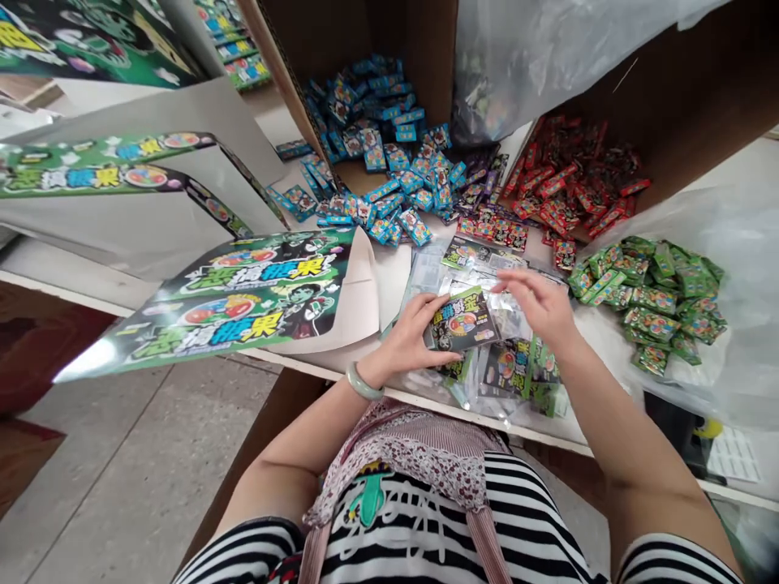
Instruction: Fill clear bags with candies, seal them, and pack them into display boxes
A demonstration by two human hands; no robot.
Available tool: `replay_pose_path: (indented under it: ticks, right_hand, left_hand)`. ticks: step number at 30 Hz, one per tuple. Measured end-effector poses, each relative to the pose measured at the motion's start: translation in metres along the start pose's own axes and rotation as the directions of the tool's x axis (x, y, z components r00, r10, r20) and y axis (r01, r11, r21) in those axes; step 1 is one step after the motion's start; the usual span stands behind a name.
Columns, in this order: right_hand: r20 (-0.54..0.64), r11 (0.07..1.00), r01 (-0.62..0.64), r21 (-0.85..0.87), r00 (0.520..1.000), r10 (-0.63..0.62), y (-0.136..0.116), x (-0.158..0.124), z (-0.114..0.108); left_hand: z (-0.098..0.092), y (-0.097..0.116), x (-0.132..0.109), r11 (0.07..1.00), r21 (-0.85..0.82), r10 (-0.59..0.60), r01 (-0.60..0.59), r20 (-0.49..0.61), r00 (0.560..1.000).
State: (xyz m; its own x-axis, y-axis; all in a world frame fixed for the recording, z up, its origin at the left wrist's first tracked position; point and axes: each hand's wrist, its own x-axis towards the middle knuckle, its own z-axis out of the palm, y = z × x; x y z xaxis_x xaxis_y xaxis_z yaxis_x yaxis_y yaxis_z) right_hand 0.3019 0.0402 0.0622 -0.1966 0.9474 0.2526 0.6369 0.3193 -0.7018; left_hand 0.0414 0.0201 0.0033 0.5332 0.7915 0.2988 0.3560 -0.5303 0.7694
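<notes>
My left hand [415, 334] grips a black-and-green printed candy packet [466, 320] by its left end, thumb along the near edge and fingers along the far edge. Just right of it, my right hand [541, 307] hovers with its fingers stretched toward the packet, and I see nothing held in it. Beneath both hands lie several clear plastic bags with similar black-and-green printing [511, 365], overlapping on the white table.
Small blue candy boxes [389, 191] spill from a cardboard box at the back. Red packs [572, 182] fill another carton; green packs [660, 296] lie on clear plastic at right. Large printed cardboard sheets [261, 292] overhang the table's front edge [280, 357] at left.
</notes>
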Motion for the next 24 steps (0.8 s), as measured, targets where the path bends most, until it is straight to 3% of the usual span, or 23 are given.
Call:
replay_pose_path:
  ticks: [2, 4, 7, 10, 15, 21, 24]
  right_hand:
    - [-0.057, 0.991, -0.112, -0.071, 0.993, 0.108, 0.023, 0.050, 0.006]
    - [-0.023, 0.957, -0.149, -0.251, 0.989, 0.148, 0.044, 0.106, 0.015]
    - [0.053, 0.825, -0.109, -0.554, 0.985, 0.167, 0.063, 0.180, 0.035]
    - [0.141, 0.699, -0.052, -0.713, 0.966, 0.216, 0.069, 0.226, 0.061]
    - [0.161, 0.633, -0.078, -0.770, 0.937, 0.311, 0.080, 0.245, 0.086]
    - [0.248, 0.661, 0.032, -0.749, 0.940, 0.235, 0.086, 0.232, 0.080]
    - [0.251, 0.687, -0.010, -0.727, 0.927, 0.279, 0.090, 0.237, 0.078]
  left_hand:
    - [-0.005, 0.000, -0.002, 0.999, -0.029, -0.026, 0.026, 0.001, 1.000]
    - [-0.011, 0.001, -0.006, 0.997, -0.059, -0.039, 0.040, 0.020, 0.999]
    - [-0.016, 0.003, -0.011, 0.994, -0.087, -0.065, 0.068, 0.043, 0.997]
    - [-0.018, 0.003, -0.012, 0.993, -0.094, -0.069, 0.074, 0.059, 0.996]
    - [-0.020, 0.000, -0.010, 0.990, -0.117, -0.063, 0.077, 0.119, 0.991]
    - [-0.023, -0.006, -0.009, 0.984, -0.147, -0.084, 0.101, 0.113, 0.990]
    - [-0.024, -0.008, -0.008, 0.981, -0.165, -0.088, 0.104, 0.100, 0.991]
